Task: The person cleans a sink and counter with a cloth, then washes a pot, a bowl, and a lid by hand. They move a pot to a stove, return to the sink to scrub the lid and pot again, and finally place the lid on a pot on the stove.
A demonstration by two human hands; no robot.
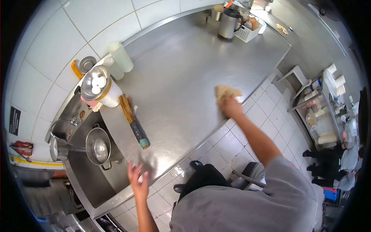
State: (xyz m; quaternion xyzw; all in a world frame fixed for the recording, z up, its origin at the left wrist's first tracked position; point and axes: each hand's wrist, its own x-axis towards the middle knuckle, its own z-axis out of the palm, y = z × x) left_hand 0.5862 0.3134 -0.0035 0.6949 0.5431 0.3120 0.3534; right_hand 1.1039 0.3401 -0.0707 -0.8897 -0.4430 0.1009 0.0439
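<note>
My right hand (230, 106) presses a tan cloth (227, 92) onto the steel counter (174, 85), close to its front edge. Over the counter's near left part, beside the sink, my left hand (138, 178) is raised with its fingers apart and nothing in it. The nearest object to it is a bundle of thin sticks (126, 108) with a dark wrapped handle, lying on the counter.
A metal bowl of white eggs (96, 83) tops a white bucket by two bottles (121, 56). The sink (89, 181) holds a pot (98, 146). A steel jug (228, 25) and white basket (247, 34) stand at the back. People (336, 159) are far right.
</note>
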